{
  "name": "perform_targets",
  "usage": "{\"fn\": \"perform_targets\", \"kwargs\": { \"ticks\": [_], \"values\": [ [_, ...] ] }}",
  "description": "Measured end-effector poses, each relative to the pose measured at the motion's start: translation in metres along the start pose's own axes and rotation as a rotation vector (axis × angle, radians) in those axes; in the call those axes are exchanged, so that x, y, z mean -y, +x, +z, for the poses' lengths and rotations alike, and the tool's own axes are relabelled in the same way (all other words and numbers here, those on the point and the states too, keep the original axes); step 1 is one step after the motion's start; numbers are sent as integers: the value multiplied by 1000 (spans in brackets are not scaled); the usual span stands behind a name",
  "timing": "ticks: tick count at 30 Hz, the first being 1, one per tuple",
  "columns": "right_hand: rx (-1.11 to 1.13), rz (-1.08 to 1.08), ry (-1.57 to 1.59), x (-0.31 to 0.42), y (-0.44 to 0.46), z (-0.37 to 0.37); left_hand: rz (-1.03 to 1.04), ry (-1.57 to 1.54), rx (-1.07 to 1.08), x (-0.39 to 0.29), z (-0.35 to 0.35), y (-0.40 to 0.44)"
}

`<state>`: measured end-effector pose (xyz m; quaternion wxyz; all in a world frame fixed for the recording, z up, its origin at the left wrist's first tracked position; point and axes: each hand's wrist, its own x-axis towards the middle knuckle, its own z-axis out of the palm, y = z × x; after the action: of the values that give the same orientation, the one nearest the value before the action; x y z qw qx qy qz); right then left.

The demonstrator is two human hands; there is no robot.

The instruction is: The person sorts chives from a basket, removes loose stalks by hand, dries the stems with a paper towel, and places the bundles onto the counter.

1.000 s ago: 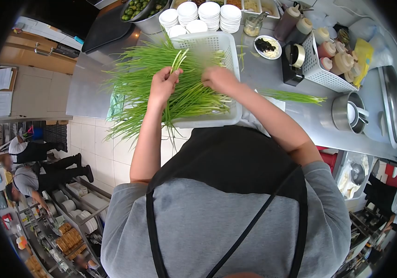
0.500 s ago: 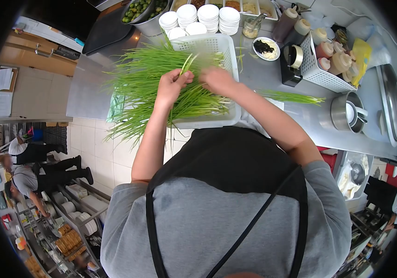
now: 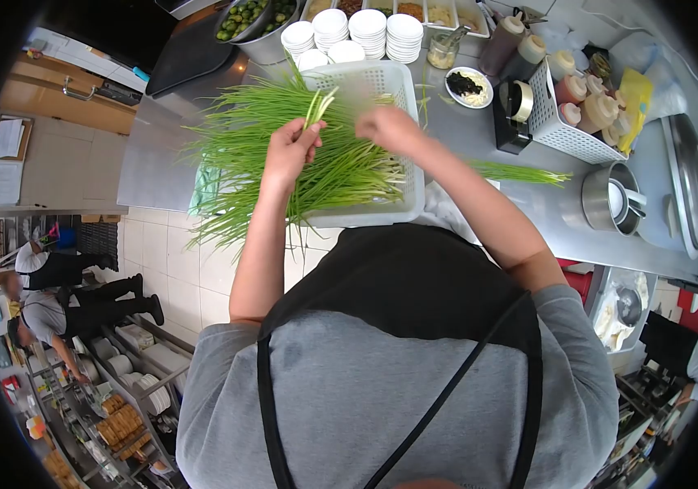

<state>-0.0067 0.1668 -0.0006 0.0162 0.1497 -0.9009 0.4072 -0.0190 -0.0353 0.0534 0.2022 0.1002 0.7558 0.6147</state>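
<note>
Between the fingers of the left hand (image 3: 289,151), a few stalks (image 3: 316,107) are pinched, and could be bruised by too tight a squeeze. Whether anything is gripped by the blurred right hand (image 3: 391,130) cannot be told. Beneath, the heaped stalks (image 3: 259,122) are spilled past the basket (image 3: 410,90); by a brushing forearm, some could be dragged down.

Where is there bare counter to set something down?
The steel counter is bare between its left edge and the piled greens, and between the loose bundle and the steel pot. It is crowded around the white dishes and squeeze bottles.
</note>
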Motion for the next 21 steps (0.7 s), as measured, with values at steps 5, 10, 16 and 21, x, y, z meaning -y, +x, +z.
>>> {"fn": "perform_targets", "kwargs": {
  "ticks": [5, 10, 16, 21],
  "values": [
    [83, -109, -330, -11, -18, 30, 22, -59, -6, -12, -2, -5],
    [33, -139, -287, 8, -21, 14, 10, -52, 2, -10, -1, -6],
    [-50, -174, -171, 43, -20, -31, -109, 123, 14, -11, 6, -10],
    [-95, -134, -152, 43, -19, -31, -133, 103, 108, 0, 9, -5]
  ]
}}
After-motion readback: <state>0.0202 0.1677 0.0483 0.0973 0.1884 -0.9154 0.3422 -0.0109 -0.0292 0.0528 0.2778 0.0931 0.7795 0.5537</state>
